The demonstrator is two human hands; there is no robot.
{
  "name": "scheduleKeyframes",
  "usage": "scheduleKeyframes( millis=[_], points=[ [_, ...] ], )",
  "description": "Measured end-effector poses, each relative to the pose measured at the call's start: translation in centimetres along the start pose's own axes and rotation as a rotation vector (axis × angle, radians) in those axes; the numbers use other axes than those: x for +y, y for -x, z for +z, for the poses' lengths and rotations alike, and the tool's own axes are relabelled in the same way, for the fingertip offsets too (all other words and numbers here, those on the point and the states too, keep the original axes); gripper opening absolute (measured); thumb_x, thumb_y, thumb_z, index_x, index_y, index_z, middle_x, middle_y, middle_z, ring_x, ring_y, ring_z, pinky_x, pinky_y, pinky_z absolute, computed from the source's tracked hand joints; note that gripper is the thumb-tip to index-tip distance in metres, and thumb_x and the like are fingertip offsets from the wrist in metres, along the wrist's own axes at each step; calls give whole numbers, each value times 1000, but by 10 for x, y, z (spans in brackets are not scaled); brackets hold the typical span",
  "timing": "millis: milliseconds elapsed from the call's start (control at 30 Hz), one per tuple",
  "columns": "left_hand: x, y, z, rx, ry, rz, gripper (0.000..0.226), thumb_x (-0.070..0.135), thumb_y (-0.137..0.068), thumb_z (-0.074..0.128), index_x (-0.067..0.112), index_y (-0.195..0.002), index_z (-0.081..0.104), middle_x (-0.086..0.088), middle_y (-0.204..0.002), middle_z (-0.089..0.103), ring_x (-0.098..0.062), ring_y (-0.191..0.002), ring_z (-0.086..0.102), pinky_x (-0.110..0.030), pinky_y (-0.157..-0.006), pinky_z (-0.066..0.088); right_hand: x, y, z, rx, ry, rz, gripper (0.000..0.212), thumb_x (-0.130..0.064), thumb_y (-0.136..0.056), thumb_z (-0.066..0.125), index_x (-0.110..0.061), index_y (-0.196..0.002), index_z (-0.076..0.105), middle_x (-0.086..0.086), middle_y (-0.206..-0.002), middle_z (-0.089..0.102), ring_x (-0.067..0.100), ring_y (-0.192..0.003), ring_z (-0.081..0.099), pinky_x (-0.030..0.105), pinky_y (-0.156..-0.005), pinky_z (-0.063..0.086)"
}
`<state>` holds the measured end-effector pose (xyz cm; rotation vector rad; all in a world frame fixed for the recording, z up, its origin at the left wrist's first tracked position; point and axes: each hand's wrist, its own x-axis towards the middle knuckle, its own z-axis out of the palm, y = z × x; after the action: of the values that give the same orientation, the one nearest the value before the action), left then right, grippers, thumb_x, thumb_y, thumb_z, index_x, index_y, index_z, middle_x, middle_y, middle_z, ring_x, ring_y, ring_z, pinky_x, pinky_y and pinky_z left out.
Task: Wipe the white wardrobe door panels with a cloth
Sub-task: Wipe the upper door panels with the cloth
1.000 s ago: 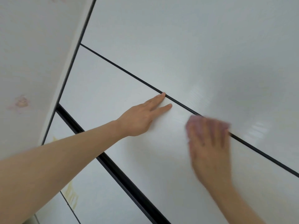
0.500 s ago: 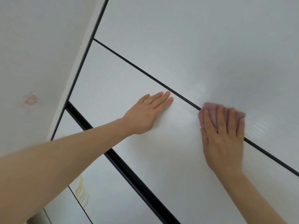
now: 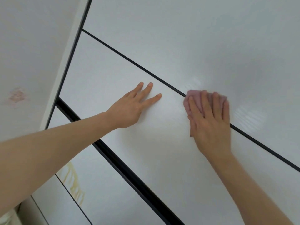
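Cloth [image 3: 194, 101] under flat right hand [image 3: 209, 120] may snag on seam [image 3: 129, 60]; left hand [image 3: 131, 109] flat, fingers spread, braces panel [image 3: 103, 75].

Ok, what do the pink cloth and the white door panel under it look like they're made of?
The pink cloth looks like soft, matte fabric, possibly microfibre: it bunches under the right hand. The door panel looks like smooth, semi-gloss laminate or painted board, since it shows soft sheen and faint wipe streaks; the core material can't be told.

Smooth glossy white door panel [image 3: 162, 151], soft pink cloth [image 3: 197, 99], matt black divider strip [image 3: 129, 174]
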<state>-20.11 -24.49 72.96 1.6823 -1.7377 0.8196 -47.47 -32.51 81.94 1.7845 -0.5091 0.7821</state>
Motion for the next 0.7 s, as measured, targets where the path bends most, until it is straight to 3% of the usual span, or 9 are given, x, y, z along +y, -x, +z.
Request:
scheduleKeyframes(
  millis=[67, 200, 267, 367, 467, 567, 633, 700],
  points=[
    [0, 0, 1, -7, -7, -17, 94, -5, -90, 33, 42, -156, -14, -5, -169, -11, -38, -154, -1, -47, -121, 26, -23, 9, 0, 20, -50, 12, 49, -21, -104, 49, -11, -152, 44, 19, -158, 37, 48, -145, 32, 62, -123, 14],
    [-5, 3, 3, 17, 1, -23, 84, 0, -96, 33, 35, -159, -9, 1, -169, -7, -30, -156, 0, -46, -119, 30, -130, 129, 29, -205, -211, -551, 56, -20, -97, 45, -14, -153, 44, 7, -159, 40, 37, -149, 30, 53, -127, 1],
    [-8, 6, 7, 37, 15, -40, 79, 2, -97, 35, 28, -161, -3, 3, -169, -3, -26, -156, 3, -45, -117, 33, -140, 145, 35, -211, -238, -642, 54, -13, -94, 44, -15, -148, 50, 6, -151, 48, 38, -142, 40, 52, -128, 7],
    [-11, 7, 8, 85, 6, -39, 76, 1, -96, 35, 24, -162, 5, -1, -170, 1, -25, -156, 9, -44, -117, 34, -113, 80, 27, -107, -153, -478, 63, -10, -90, 39, -11, -153, 38, 12, -152, 40, 43, -142, 30, 55, -127, 8],
    [-19, 6, 10, 156, 53, -26, 74, -2, -93, 38, 16, -161, 17, -16, -168, 9, -35, -150, 25, -48, -111, 38, -60, -6, 18, 15, -74, -123, 61, 0, -88, 35, -8, -149, 41, 20, -145, 44, 47, -136, 37, 59, -122, 17],
    [-44, 2, 16, 203, 14, -43, 70, -2, -95, 40, 14, -160, 20, -21, -166, 7, -40, -152, 16, -51, -119, 26, -56, -37, 22, 32, -48, -39, 58, -3, -94, 38, -6, -152, 35, 23, -149, 38, 48, -138, 33, 61, -122, 13],
    [-55, 1, 17, 212, 33, -129, 65, 4, -102, 38, 19, -161, 17, -22, -166, 3, -47, -152, 6, -54, -124, 14, -105, -2, 27, -57, -135, -276, 64, -9, -95, 41, -2, -157, 23, 21, -152, 33, 48, -139, 29, 62, -123, 6],
    [-71, 4, 20, 202, 41, -187, 58, 16, -107, 31, 26, -162, 13, -20, -167, 2, -46, -152, 4, -51, -125, 12, -157, 43, 41, -268, -165, -618, 76, -19, -94, 47, -3, -160, 15, 19, -159, 25, 47, -145, 19, 60, -123, -7]
  ],
)
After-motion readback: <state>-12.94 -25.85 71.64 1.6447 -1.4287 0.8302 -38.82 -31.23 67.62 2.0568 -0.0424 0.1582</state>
